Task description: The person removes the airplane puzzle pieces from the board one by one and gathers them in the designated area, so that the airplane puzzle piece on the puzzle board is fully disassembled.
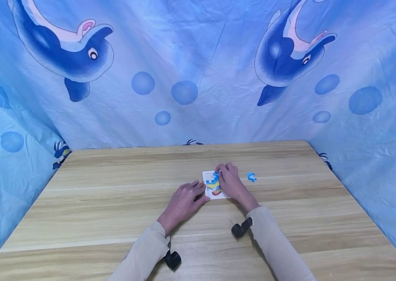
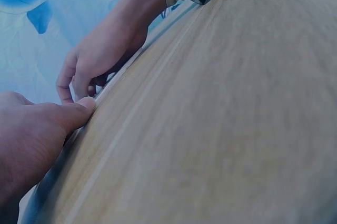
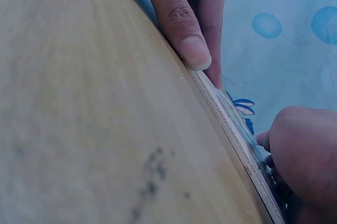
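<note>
A small white jigsaw board [image 1: 207, 196] with a colourful, partly filled picture lies on the table, several blue and yellow pieces in its frame. My left hand [image 1: 185, 201] holds the board at its lower left, thumb at the near corner and fingers along the left edge. In the right wrist view, that left thumb [image 3: 194, 50] presses at the board's edge [image 3: 231, 124]. Over the upper right of the board, my right hand [image 1: 231, 181] bends its fingers down at a blue puzzle piece [image 1: 215, 176], mostly hidden beneath them. A loose blue puzzle piece [image 1: 251, 176] lies to the right.
The wooden table [image 1: 96, 218] extends around both hands. A blue curtain [image 1: 198, 58] printed with dolphins and bubbles hangs behind it and along the sides. Black wrist cameras [image 1: 172, 260] are strapped over the light sleeves.
</note>
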Tool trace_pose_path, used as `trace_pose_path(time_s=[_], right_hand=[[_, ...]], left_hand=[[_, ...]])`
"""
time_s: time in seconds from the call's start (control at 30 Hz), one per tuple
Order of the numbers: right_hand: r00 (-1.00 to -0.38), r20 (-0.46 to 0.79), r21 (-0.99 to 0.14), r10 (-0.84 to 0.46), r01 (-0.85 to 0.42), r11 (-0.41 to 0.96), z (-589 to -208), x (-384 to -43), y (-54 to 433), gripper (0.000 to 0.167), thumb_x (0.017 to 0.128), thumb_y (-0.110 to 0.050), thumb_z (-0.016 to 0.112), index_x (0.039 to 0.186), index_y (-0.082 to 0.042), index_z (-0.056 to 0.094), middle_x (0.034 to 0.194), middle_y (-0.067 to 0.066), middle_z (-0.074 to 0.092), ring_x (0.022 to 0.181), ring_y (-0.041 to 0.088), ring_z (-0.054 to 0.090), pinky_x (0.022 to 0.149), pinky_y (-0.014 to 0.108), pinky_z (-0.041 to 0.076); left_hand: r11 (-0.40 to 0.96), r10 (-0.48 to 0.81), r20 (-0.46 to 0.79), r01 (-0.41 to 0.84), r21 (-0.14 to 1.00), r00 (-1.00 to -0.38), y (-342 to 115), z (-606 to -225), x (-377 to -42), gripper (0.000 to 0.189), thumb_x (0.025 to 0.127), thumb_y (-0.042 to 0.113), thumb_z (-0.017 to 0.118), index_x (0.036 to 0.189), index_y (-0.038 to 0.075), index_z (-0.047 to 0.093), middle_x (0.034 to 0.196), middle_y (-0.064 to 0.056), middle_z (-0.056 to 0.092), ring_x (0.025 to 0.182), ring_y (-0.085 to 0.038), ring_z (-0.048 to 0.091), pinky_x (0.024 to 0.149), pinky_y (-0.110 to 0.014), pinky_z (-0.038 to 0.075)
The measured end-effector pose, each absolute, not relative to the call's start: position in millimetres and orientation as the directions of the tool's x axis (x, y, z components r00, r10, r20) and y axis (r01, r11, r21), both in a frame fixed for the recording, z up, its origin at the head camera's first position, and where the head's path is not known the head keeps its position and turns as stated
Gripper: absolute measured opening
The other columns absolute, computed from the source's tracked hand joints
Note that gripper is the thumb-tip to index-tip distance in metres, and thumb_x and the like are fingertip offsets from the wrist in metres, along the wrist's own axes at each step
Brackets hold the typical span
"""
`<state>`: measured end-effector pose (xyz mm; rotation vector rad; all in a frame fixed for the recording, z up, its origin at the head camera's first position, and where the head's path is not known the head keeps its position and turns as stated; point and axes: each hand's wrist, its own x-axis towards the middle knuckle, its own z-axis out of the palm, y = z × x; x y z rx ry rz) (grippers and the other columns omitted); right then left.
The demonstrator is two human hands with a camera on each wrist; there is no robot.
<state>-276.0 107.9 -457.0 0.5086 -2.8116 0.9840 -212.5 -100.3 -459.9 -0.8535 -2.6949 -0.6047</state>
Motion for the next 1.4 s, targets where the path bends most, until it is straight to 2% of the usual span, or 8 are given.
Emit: trace_pose_path(time_s=[0.37, 0.63, 0.9, 1.17, 1.4], right_hand=[[-0.937, 0.219, -0.597, -0.271, -0.348, 0.723, -458.9, -277.8, 108.4, 0.014, 0.107, -0.008, 0.052, 0.118, -0.006, 0.061, 0.117, 0.013, 0.049, 0.109, 0.031, 0.043, 0.086, 0.042, 0.045], [-0.939, 0.214, -0.614, -0.269, -0.344, 0.710, -459.2, -277.8, 108.3, 0.014, 0.109, -0.009, 0.049, 0.119, -0.007, 0.059, 0.120, 0.013, 0.046, 0.111, 0.031, 0.042, 0.089, 0.043, 0.045], [-0.926, 0.239, -0.620, -0.294, -0.378, 0.688, -460.6, -277.2, 111.3, 0.019, 0.102, -0.006, 0.057, 0.122, -0.008, 0.056, 0.118, 0.012, 0.049, 0.110, 0.031, 0.042, 0.090, 0.043, 0.045], [-0.906, 0.269, -0.613, -0.328, -0.423, 0.667, -462.0, -274.6, 116.0, 0.024, 0.101, -0.005, 0.059, 0.125, -0.006, 0.063, 0.122, 0.012, 0.053, 0.111, 0.030, 0.042, 0.091, 0.043, 0.045], [-0.887, 0.304, -0.578, -0.348, -0.462, 0.673, -463.9, -273.3, 118.1, 0.029, 0.102, -0.006, 0.059, 0.130, -0.006, 0.067, 0.121, 0.012, 0.053, 0.108, 0.029, 0.042, 0.088, 0.040, 0.041]], left_hand=[[0.748, 0.484, 0.344, 0.585, 0.314, -0.804, -99.7, -459.4, -212.7, 0.048, 0.101, 0.037, 0.069, 0.134, 0.002, 0.068, 0.139, -0.013, 0.064, 0.132, -0.033, 0.058, 0.110, -0.051, 0.046], [0.748, 0.487, 0.349, 0.589, 0.306, -0.800, -100.3, -460.7, -212.8, 0.048, 0.101, 0.037, 0.069, 0.134, 0.003, 0.069, 0.138, -0.013, 0.064, 0.132, -0.033, 0.058, 0.109, -0.050, 0.047], [0.748, 0.488, 0.342, 0.587, 0.310, -0.803, -100.6, -460.5, -212.7, 0.048, 0.101, 0.038, 0.068, 0.135, 0.003, 0.068, 0.139, -0.012, 0.064, 0.133, -0.032, 0.057, 0.110, -0.050, 0.046], [0.754, 0.478, 0.333, 0.574, 0.318, -0.813, -100.3, -461.0, -212.7, 0.048, 0.102, 0.039, 0.068, 0.135, 0.004, 0.068, 0.139, -0.011, 0.064, 0.133, -0.033, 0.057, 0.110, -0.051, 0.046], [0.754, 0.474, 0.332, 0.570, 0.325, -0.816, -100.0, -461.3, -211.9, 0.048, 0.101, 0.039, 0.068, 0.135, 0.004, 0.068, 0.139, -0.011, 0.064, 0.134, -0.033, 0.057, 0.110, -0.051, 0.046]])
